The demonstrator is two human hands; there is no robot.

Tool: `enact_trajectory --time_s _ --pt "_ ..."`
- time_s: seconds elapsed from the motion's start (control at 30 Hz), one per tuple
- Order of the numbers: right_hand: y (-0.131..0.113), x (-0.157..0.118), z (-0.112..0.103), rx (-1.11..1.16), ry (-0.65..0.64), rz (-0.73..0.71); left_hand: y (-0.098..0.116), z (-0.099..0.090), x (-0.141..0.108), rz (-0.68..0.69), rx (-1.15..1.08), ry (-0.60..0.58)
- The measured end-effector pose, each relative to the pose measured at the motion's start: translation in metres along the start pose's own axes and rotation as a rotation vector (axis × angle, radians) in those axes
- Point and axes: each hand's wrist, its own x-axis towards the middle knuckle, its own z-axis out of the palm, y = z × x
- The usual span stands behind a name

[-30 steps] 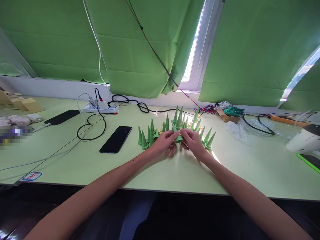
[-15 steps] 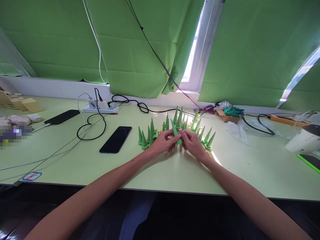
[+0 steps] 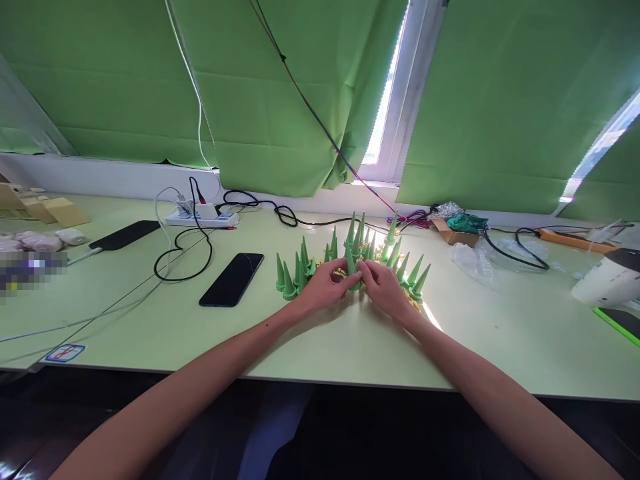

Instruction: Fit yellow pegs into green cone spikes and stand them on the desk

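Note:
Between my hands a green cone (image 3: 351, 263) stands nearly upright, its base held by my left hand (image 3: 325, 285), whose fingers are closed round it. My right hand (image 3: 383, 287) is pinched at the cone's right side, thumb and forefinger on something small and pale that I cannot make out. Several more green cones (image 3: 287, 283) stand upright on the table to the left, and others (image 3: 420, 281) are to the right and behind my hands. Small yellowish pieces (image 3: 414, 301) lie among the cones.
A black phone (image 3: 232, 280) lies left of the cones. Behind it are a white power strip (image 3: 203, 217) and looped black cables. At the right are a small cardboard box (image 3: 455, 233), clear plastic wrap (image 3: 473, 263) and a white cup (image 3: 607, 280). The table's front edge (image 3: 350, 383) runs beneath my forearms.
The held cone has turned from leaning left to nearly upright. My fingers have shifted slightly around its base.

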Motion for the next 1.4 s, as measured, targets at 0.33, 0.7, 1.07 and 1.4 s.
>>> enact_trajectory --time_s 0.33,0.7,1.07,1.4 --pt "0.001 0.001 0.000 0.149 -0.071 0.115 -0.007 0.003 0.003 0.171 0.131 0.096" --pt "-0.001 0.001 0.000 0.426 -0.163 0.286 -0.015 0.001 0.003 0.351 0.325 0.059" --pt "-0.008 0.001 0.000 0.535 -0.085 0.287 -0.013 0.003 0.003 0.305 0.288 0.178" --pt "-0.013 0.000 -0.001 0.528 -0.025 0.206 -0.013 0.005 0.004 0.072 -0.018 0.214"
